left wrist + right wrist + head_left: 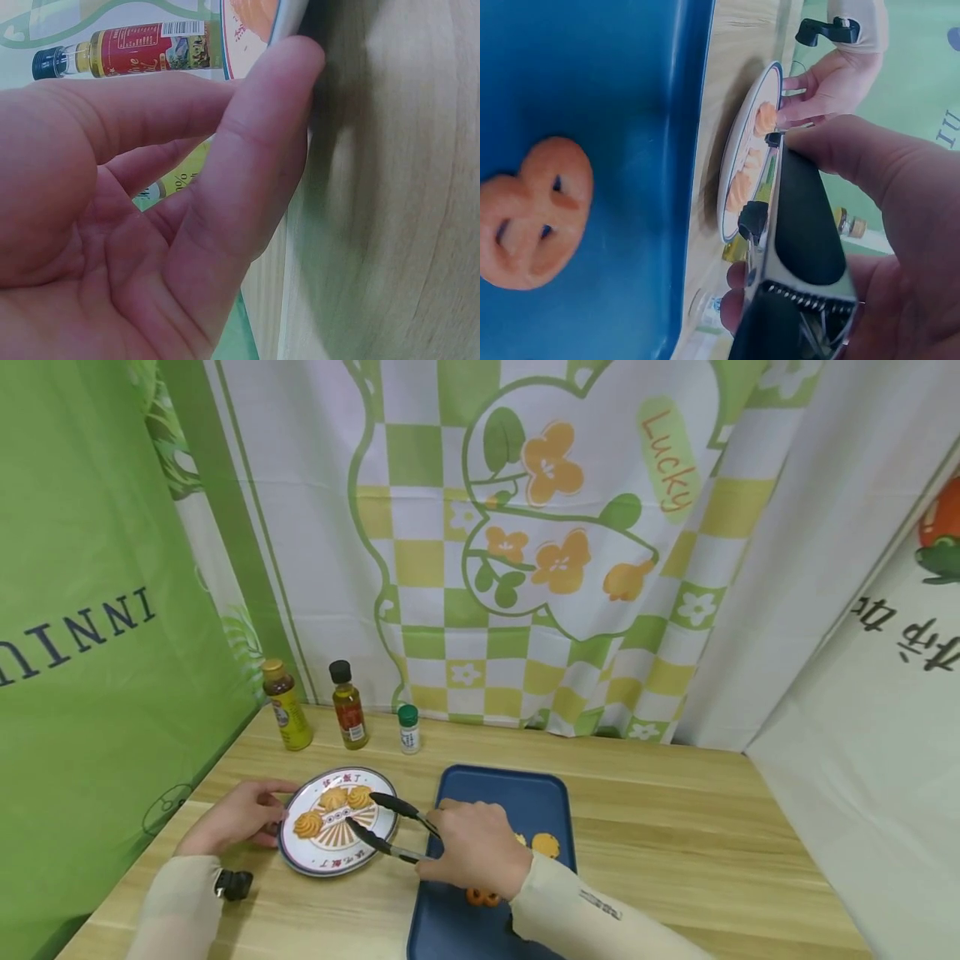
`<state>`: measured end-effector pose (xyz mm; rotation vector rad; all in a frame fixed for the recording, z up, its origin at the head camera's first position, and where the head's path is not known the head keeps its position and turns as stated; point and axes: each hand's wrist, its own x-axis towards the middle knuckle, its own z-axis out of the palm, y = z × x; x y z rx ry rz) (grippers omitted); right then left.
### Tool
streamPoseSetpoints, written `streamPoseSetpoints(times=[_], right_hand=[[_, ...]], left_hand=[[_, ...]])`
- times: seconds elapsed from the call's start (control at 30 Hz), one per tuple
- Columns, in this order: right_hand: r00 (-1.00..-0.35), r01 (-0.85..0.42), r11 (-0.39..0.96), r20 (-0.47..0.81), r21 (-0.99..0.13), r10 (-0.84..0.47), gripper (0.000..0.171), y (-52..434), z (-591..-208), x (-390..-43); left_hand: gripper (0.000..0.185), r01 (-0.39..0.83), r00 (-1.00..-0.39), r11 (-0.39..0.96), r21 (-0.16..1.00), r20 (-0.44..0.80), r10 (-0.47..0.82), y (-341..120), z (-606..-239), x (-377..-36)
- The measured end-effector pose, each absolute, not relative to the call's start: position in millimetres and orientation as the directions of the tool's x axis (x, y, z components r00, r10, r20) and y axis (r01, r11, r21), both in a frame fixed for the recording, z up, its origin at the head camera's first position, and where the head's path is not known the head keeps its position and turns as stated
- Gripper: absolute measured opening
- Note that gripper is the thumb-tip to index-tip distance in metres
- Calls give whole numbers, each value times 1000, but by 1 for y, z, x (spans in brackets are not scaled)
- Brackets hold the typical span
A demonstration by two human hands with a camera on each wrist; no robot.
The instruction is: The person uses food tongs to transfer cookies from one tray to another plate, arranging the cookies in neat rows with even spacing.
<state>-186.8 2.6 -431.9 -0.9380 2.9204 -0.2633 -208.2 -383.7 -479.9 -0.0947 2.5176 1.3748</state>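
2 hands: right (476,847) grips tongs (390,828); left (240,814) fingers touch plate (300,860) rim.

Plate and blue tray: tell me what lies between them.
In the head view, a strip of bare table separates plate from tray; the tongs, held by the right hand, cross above it.

Yellow-capped bottle (287,705), far left corner of bench (675,827); dark-capped oil bottle with red label (348,706) just beside it; small green-capped jar (408,728) next along the far edge; green-and-white checked floral curtain marked "Lucky" (540,543) behind; green cloth (82,635) along left edge
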Motion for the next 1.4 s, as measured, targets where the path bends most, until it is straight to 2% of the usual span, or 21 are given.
streamPoseSetpoints(times=[0.63, 1.0, 1.23, 1.4], right_hand=[[-850, -512, 826, 1, -233, -527, 59, 63, -430, -173], [-863, -479, 818, -2, -318, -506, 61, 102, -433, -163], [-889, -420, 853, -48, -311, -455, 67, 124, -431, -158], [-906, -407, 874, 0, -266, -422, 66, 145, -430, -152]], left_hand=[[56, -176, -962, 564, 807, -263, 77, -383, -477, -213], [57, -197, -960, 549, 813, -273, 60, -386, -480, -209], [57, -193, -960, 536, 822, -271, 69, -385, -482, -209], [57, -201, -957, 545, 814, -281, 67, -384, -484, -210]])
